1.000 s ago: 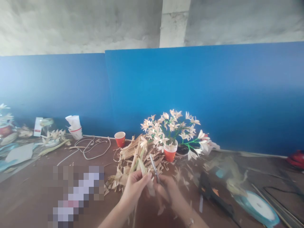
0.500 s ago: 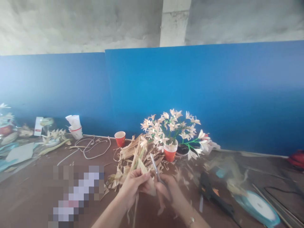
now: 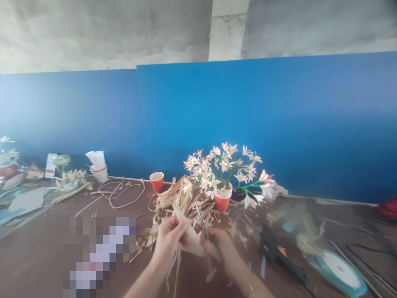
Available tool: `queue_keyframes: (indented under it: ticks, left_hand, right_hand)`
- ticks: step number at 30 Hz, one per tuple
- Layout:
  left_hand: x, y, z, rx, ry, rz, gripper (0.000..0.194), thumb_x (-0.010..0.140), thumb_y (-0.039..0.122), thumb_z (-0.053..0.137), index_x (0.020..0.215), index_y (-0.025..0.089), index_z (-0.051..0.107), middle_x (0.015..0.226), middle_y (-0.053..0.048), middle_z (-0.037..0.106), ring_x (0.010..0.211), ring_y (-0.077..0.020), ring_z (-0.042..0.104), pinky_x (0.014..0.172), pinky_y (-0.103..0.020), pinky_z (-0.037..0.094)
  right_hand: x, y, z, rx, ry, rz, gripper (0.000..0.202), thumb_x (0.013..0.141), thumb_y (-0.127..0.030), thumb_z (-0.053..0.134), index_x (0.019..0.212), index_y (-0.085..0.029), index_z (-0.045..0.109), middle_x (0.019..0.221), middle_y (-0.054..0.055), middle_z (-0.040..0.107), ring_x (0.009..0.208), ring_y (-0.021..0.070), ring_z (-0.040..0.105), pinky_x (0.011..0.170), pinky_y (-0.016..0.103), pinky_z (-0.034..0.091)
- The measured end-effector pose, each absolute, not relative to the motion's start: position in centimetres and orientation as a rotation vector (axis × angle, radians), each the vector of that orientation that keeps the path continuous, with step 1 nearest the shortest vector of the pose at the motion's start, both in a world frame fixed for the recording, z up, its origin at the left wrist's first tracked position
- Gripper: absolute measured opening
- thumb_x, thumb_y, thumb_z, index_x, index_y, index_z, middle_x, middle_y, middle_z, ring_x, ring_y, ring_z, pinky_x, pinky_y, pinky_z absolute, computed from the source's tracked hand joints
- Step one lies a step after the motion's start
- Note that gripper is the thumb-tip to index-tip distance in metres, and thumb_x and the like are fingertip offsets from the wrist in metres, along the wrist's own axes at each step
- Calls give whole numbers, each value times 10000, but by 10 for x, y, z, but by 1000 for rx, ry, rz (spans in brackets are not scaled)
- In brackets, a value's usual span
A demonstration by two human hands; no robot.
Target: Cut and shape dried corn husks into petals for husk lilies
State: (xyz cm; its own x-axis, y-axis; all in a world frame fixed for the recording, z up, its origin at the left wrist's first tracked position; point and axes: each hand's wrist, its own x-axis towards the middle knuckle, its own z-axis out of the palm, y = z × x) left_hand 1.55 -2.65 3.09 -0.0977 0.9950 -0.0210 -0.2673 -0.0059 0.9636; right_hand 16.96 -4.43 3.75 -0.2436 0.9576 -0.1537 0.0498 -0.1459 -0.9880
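Note:
My left hand [image 3: 171,236] is closed in a pinch on a pale corn husk [image 3: 191,241], whose greenish tip rises above the thumb. In my right hand [image 3: 218,245] is a pair of scissors [image 3: 201,218], blades pointing up and slightly left. The blades stand just to the right of the husk; whether they touch it I cannot tell. Behind both hands lies a heap of dry husks [image 3: 169,196]. A red paper cup [image 3: 222,202] beyond holds many white husk flowers [image 3: 225,163] on green stems.
A second red cup [image 3: 156,182] and a white cable [image 3: 127,203] lie back left. To the right are a black glue gun [image 3: 282,258] and a ribbon spool [image 3: 341,271]. A blue panel [image 3: 248,116] closes off the table's back edge. Husk scraps litter the tabletop.
My left hand has shifted slightly left and down along the husk, showing more of its pale width. The right hand with the scissors has barely moved.

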Motion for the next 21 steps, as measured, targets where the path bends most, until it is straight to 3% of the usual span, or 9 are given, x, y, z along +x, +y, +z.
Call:
queue_keyframes:
  ticks: [7,13,21]
  left_hand:
    - [0,-15,37,749,1104,1598,325,605,379,755,564,146,532,380,56,510,335,-43,395,364,-144,279]
    - [13,-16,28,773,1114,1545,367,584,440,749,547,144,534,341,53,497,293,-38,361,325,-142,223]
    - [20,-20,26,744,1129,1514,362,543,435,769,524,148,549,372,26,553,319,-77,461,358,-169,343]
  right_hand:
    - [165,-44,24,-1160,-1461,1634,270,672,-424,556,746,-168,514,380,-57,543,331,89,489,315,145,330]
    - [156,-52,23,-1108,-1529,1650,361,697,-505,572,775,-163,489,434,-55,556,345,66,458,320,138,304]
    - [152,-53,24,-1164,-1556,1558,416,691,-588,531,730,-177,473,401,-58,519,320,64,430,315,147,297]
